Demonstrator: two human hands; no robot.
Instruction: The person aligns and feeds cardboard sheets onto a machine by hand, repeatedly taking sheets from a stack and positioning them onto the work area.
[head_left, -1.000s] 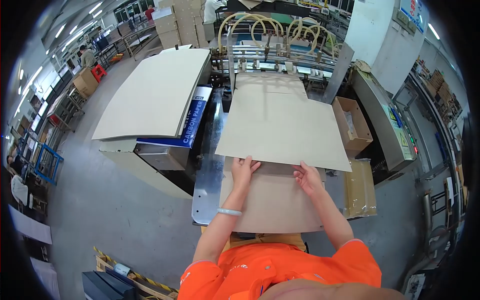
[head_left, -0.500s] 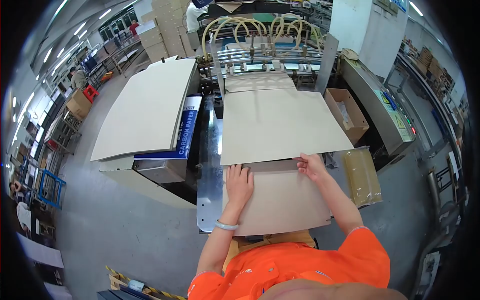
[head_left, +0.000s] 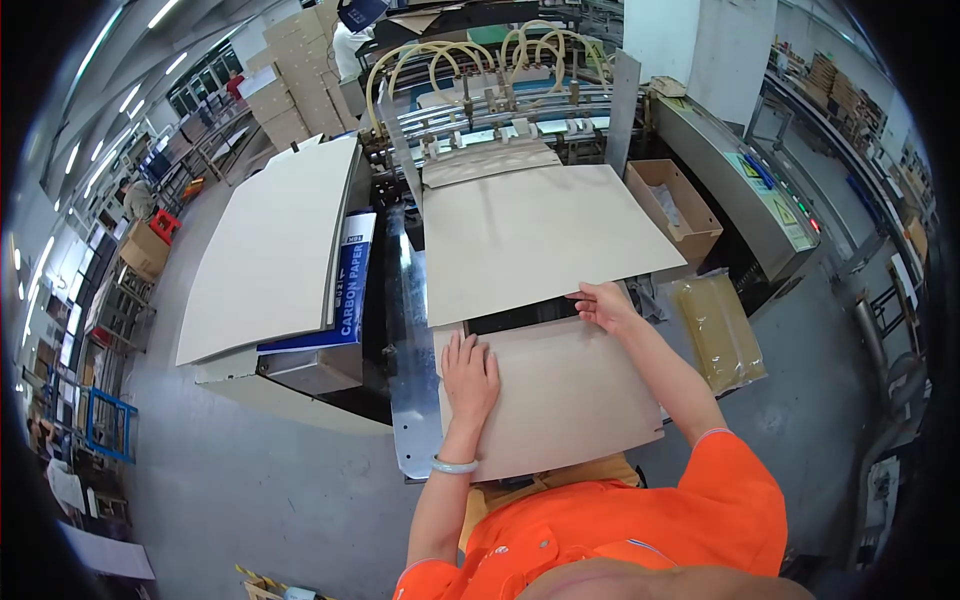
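Observation:
My left hand [head_left: 470, 378] lies flat, fingers extended, on the far left part of a near cardboard sheet [head_left: 560, 400] at my waist. Just beyond it, a larger grey-beige cardboard sheet [head_left: 540, 240] rests on the machine's feed table, its right corner jutting out. My right hand [head_left: 606, 306] is closed in a pinch at the near edge of that larger sheet, thumb and forefinger together. Between the two sheets shows a dark gap [head_left: 525, 315]. More cardboard lies beneath the larger sheet's far edge, close to the machine's rollers.
Left stands a stack of large boards [head_left: 270, 250] beside a blue carbon paper box [head_left: 352, 285]. Ahead is the machine [head_left: 500, 115] with looping yellow hoses. At right are an open carton [head_left: 675, 212], a control panel [head_left: 775, 200] and a plastic-wrapped yellowish package [head_left: 718, 330].
The near sheet has shifted toward me, with my left hand flat on it, widening the dark gap. My right hand still pinches the larger sheet's edge. The camera view has turned slightly.

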